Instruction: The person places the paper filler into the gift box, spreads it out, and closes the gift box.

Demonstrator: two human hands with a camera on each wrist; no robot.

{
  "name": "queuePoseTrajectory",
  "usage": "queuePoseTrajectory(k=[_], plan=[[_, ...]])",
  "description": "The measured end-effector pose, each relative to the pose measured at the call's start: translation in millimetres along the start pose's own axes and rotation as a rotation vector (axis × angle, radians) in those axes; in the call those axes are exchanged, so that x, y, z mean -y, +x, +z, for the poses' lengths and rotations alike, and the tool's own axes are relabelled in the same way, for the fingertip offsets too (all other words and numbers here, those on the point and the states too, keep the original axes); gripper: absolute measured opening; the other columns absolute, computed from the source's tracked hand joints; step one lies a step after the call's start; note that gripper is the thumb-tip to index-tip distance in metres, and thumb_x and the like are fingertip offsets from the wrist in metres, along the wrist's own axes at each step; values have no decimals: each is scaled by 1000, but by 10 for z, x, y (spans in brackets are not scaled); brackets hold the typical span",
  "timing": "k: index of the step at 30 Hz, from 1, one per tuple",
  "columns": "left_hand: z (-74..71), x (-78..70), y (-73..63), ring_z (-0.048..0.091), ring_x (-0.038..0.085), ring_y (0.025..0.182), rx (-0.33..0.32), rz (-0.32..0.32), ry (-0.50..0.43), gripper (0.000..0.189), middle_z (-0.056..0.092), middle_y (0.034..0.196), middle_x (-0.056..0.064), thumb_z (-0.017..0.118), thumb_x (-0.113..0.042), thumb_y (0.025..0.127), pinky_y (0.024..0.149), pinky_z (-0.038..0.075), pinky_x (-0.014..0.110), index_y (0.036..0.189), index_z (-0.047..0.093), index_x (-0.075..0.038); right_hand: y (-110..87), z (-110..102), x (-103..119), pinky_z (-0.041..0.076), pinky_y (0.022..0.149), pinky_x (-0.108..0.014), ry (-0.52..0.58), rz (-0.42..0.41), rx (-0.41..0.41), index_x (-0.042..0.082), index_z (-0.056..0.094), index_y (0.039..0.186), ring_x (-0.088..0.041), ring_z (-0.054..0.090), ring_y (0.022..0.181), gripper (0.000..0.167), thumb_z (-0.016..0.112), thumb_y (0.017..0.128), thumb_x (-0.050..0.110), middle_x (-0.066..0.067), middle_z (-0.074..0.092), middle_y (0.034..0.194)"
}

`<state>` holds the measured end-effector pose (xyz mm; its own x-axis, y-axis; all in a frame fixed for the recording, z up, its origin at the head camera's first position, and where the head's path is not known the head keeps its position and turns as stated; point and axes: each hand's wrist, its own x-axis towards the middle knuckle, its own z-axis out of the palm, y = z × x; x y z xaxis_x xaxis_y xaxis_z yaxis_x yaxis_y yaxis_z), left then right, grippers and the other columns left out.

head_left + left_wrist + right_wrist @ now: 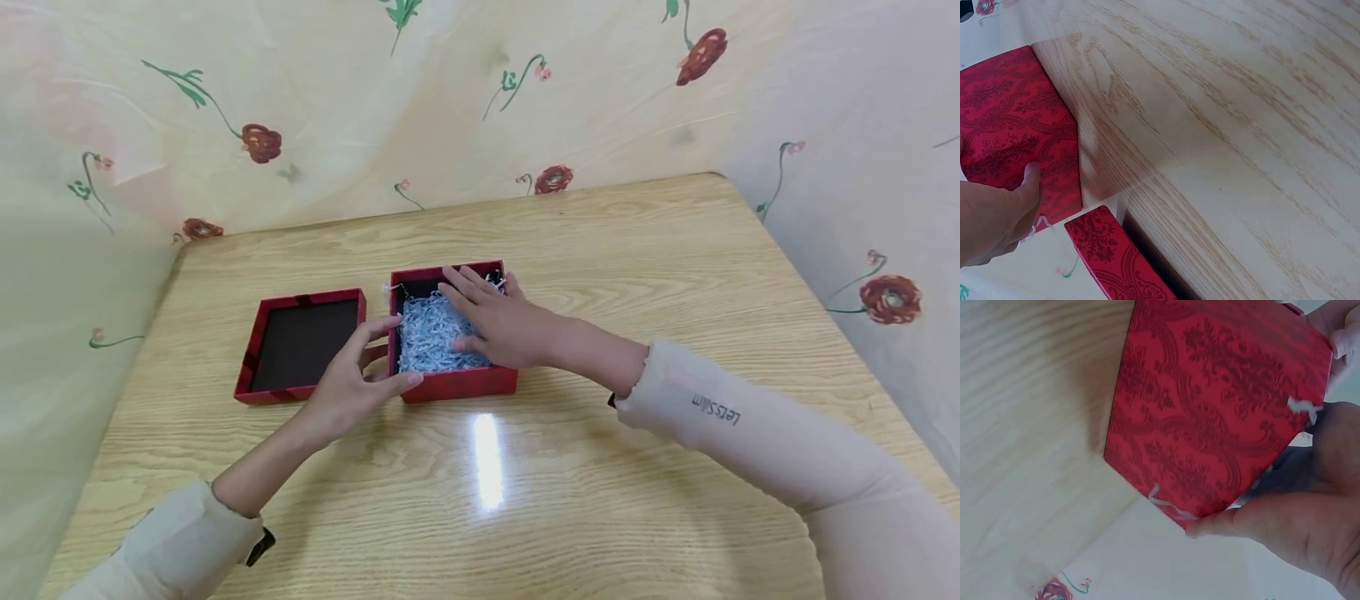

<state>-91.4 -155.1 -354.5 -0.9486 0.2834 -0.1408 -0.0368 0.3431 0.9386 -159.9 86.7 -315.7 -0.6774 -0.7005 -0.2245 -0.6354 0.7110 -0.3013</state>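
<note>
A red patterned box stands uncovered, its dark inside filled with pale blue shredded paper. My left hand holds the box at its left side, index finger at the left rim and thumb at the near left corner. In the left wrist view that hand has a fingertip against the red outer wall. Over the paper lies my right hand, fingers stretched toward the far rim, one digit outside the right wall. White strands hang over the wall in the right wrist view.
The box's lid lies left of the box, dark inner face up, close to my left hand. Both sit on a wood-grain table. Flowered cloth hangs behind the table and along its sides.
</note>
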Motion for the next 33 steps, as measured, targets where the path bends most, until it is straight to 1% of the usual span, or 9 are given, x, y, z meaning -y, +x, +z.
queuePoseTrajectory(k=[3, 12, 15, 18, 20, 23, 26, 29, 33], plan=[[-11, -5, -3, 32, 32, 137, 0, -2, 2, 76, 29, 151, 1, 76, -26, 84, 103, 40, 49, 146, 34, -20, -20, 12, 30, -7, 109, -66, 14, -5, -4, 13, 9, 155, -23, -8, 147, 77, 50, 98, 44, -4, -6, 162], [-10, -11, 11, 33, 31, 137, -9, 0, 1, 76, 30, 151, -2, 77, -27, 83, 103, 40, 49, 146, 35, -20, -96, 53, 65, -8, 112, -62, -37, 0, -20, 8, 15, 154, -26, 1, 147, 76, 51, 98, 44, -8, 0, 161], [-7, -15, 13, 33, 31, 137, -7, 0, -7, 76, 30, 151, -2, 77, -26, 83, 103, 40, 49, 146, 35, -19, -97, 52, 56, -4, 114, -58, -65, -28, -15, 5, 18, 153, -27, 6, 147, 73, 50, 98, 42, -11, 4, 161], [-1, -17, 14, 32, 32, 137, -4, -5, -13, 75, 30, 151, -1, 76, -25, 84, 103, 40, 49, 146, 34, -20, -79, 38, 31, 4, 116, -54, -68, -77, 9, 3, 21, 152, -27, 11, 147, 70, 50, 99, 39, -13, 8, 160], [4, -11, 12, 32, 32, 138, -3, -6, -15, 75, 30, 151, -1, 76, -25, 84, 104, 40, 49, 146, 34, -20, -62, 29, 14, 12, 116, -51, -21, -105, 36, 4, 22, 152, -28, 16, 146, 67, 50, 100, 36, -12, 9, 160], [11, 0, 10, 31, 31, 138, -2, -4, -15, 75, 30, 151, -1, 76, -25, 84, 104, 39, 50, 146, 34, -20, -43, 4, -19, 21, 115, -47, 93, -128, 67, 6, 23, 152, -28, 22, 144, 65, 50, 101, 34, -9, 8, 161], [14, 9, 10, 31, 30, 138, 1, 2, -17, 75, 29, 151, -1, 76, -25, 84, 105, 38, 51, 146, 34, -19, -56, -45, -55, 26, 114, -46, 189, -140, 57, 9, 25, 152, -33, 23, 143, 63, 52, 100, 32, -5, 8, 161], [11, 13, 11, 31, 30, 137, 3, 4, -15, 76, 30, 151, -2, 76, -25, 84, 105, 38, 51, 146, 34, -19, -103, -132, -88, 22, 115, -48, 215, -133, 20, 13, 28, 152, -36, 18, 144, 64, 57, 98, 31, -1, 8, 161], [8, 14, 11, 32, 30, 137, 0, -4, -12, 76, 29, 151, -2, 77, -25, 83, 104, 39, 49, 146, 34, -20, -183, -251, -155, 11, 117, -48, 207, -131, -7, 14, 31, 151, -31, 17, 145, 69, 64, 93, 29, 1, 9, 161]])
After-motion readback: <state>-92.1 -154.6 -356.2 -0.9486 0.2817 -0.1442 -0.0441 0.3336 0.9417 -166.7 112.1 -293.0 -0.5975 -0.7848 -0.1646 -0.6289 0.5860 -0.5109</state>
